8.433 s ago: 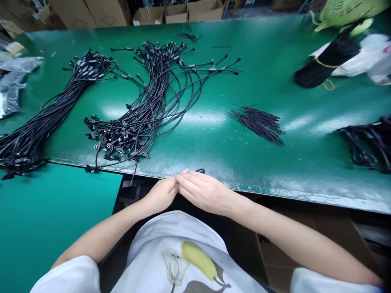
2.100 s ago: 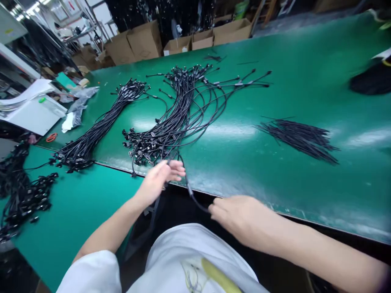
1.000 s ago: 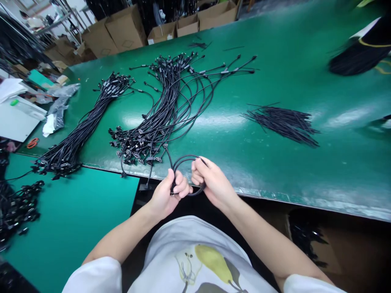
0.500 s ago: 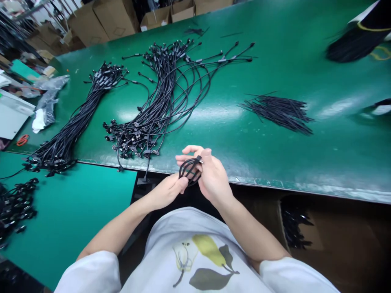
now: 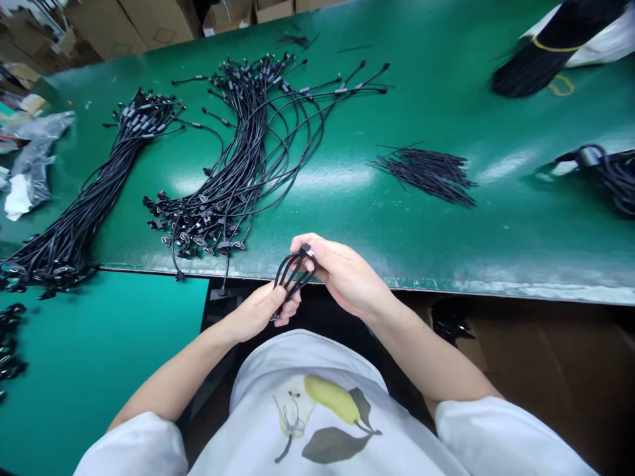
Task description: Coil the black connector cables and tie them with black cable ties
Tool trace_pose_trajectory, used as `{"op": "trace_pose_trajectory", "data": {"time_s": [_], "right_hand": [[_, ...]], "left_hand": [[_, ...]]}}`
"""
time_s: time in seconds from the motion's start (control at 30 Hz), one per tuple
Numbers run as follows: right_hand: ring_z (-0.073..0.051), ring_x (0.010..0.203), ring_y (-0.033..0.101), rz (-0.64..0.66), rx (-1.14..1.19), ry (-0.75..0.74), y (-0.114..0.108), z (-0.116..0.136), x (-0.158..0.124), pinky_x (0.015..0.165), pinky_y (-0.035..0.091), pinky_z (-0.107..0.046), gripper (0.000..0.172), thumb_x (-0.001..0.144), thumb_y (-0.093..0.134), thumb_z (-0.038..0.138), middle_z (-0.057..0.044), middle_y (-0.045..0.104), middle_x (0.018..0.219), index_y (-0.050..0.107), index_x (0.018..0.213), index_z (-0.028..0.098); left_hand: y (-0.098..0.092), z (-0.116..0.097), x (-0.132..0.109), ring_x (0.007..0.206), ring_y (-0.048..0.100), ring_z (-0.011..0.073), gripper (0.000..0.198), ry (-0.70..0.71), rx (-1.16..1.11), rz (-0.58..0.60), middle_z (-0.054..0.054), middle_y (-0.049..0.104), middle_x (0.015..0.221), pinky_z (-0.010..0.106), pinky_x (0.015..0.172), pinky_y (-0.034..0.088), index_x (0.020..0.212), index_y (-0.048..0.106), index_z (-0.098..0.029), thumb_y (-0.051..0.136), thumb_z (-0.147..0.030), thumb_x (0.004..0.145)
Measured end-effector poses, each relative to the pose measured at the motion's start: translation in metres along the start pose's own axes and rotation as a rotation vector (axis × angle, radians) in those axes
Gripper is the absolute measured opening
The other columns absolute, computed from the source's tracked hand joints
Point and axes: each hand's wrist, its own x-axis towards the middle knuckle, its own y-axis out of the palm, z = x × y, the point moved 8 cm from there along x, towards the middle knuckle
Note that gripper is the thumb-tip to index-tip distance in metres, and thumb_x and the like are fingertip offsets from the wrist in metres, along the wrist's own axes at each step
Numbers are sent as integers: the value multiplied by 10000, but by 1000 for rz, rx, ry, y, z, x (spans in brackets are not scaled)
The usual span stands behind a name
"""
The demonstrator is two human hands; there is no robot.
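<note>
The person wore a white T-shirt (image 5: 317,370) printed with a yellow pear (image 5: 331,399), an outlined pear (image 5: 294,410) and a dark green leaf (image 5: 331,445). Its short left sleeve (image 5: 133,446) and right sleeve (image 5: 501,439) ended above the forearms, and the left hand (image 5: 255,312) and right hand (image 5: 342,271) were bare.

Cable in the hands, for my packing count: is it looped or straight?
Looped: the cable runs in several strands between the left hand and right hand, connector at the right hand.

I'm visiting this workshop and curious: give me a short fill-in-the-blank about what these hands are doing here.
The left hand and right hand hold one looped black cable, with a small ____ showing at its top.
Long cable bundles lie on a workbench topped in ____.
The person's white shirt shows a yellow ____.

Answers: connector; green; pear.
</note>
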Motion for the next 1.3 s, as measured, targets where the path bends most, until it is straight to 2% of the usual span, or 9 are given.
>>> {"op": "trace_pose_trajectory", "data": {"time_s": [0.2,0.4,0.47,0.53,0.6,0.67,0.83,1.1,1.3], "right_hand": [[-110,653,507,-107,-107,-227,0,0,7,664,472,-265,468,895,452,648,15,438,732,572,860,197],[-174,842,572,-366,-743,-690,-11,48,-6,788,478,-338,448,966,399,502,-72,578,894,564,686,194],[-209,1022,554,-313,-994,-828,-2,60,-19,904,449,-383,321,976,407,407,-86,607,992,622,853,203],[-215,1113,524,-51,-1287,-924,19,51,-29,992,400,-430,253,979,388,299,-77,611,1090,613,1060,215],[-204,1032,547,247,-1573,-934,35,26,-36,991,387,-443,280,973,365,207,-70,625,1040,578,1154,188],[-187,840,548,381,-1783,-904,37,4,-37,852,422,-393,268,969,349,155,-65,612,883,583,1095,129],[-161,622,418,507,-1868,-880,27,-15,-41,561,226,-325,256,999,344,220,-30,504,719,531,839,152],[-148,625,404,745,-1611,-756,21,-20,-45,632,203,-320,229,963,431,198,-12,526,712,522,754,178],[-154,683,482,621,-1583,-600,10,-20,-42,711,278,-328,290,964,472,338,-30,595,739,610,773,169]], "left_hand": [[4,6,2,523,309,77,633,-82,-144,-29,-35,359,616,185,438,242,841,572,-133,450,-753,799],[-8,2,5,482,255,48,416,-51,-262,-188,-75,282,579,156,428,191,744,489,-153,603,-539,848],[-18,1,5,486,259,46,400,-20,-184,-242,-75,290,581,159,433,189,733,472,-157,591,-515,865],[-23,-1,6,495,272,47,396,-3,-44,-264,-68,315,588,165,442,190,739,465,-159,552,-515,889],[-20,-1,7,505,276,49,384,-25,100,-227,-62,343,610,172,448,189,786,473,-163,508,-525,908],[-12,3,7,518,277,52,370,-75,197,-143,-62,350,640,177,456,196,854,473,-170,470,-534,921],[4,8,3,525,329,65,383,-172,316,29,-59,380,660,204,472,284,877,459,-175,375,-541,949],[19,14,3,598,430,101,445,-303,255,231,-12,464,699,244,544,370,929,580,-118,456,-545,910],[18,20,17,606,400,111,384,-268,517,176,-19,473,663,254,593,342,884,583,-136,450,-493,924]]}}
